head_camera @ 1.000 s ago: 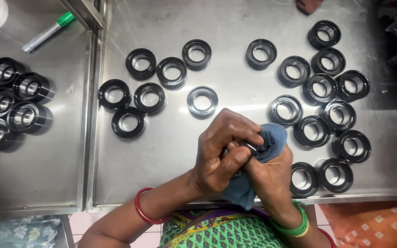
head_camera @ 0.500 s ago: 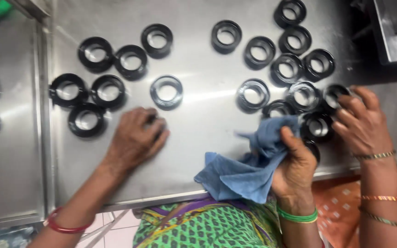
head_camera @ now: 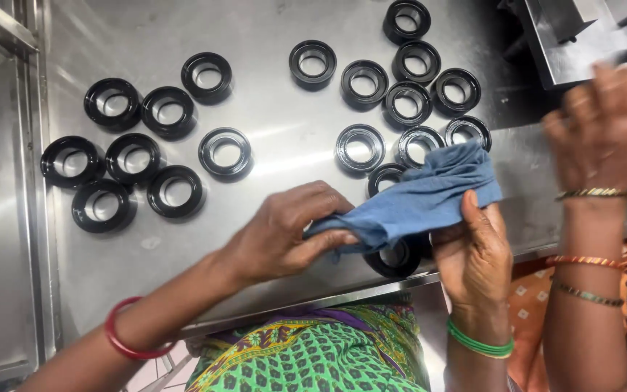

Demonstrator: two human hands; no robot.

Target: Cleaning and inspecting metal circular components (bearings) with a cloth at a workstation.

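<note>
A: What do the hands have?

B: Both grip one blue cloth (head_camera: 415, 199). The left hand (head_camera: 284, 232) has its fingers closed on the cloth's left end, pinching it against the thumb. The right hand (head_camera: 473, 250) has the thumb pressed up against the cloth's right part, the fingers tucked underneath out of sight.

A: And the cloth sits where?

B: Stretched between the two hands, just above the near edge of the steel table (head_camera: 284, 138). A black ring (head_camera: 397, 258) lies right under it, partly covered, between the hands.

A: Other rings?

B: One cluster (head_camera: 408, 94) spreads beyond the cloth toward the far right; another group (head_camera: 139, 156) lies well apart to the left.

A: Whose hand is at the right edge?

B: Another person's hand (head_camera: 600, 123), blurred, wearing bangles, raised near a grey metal block (head_camera: 575, 36). It touches neither the cloth nor the rings.
</note>
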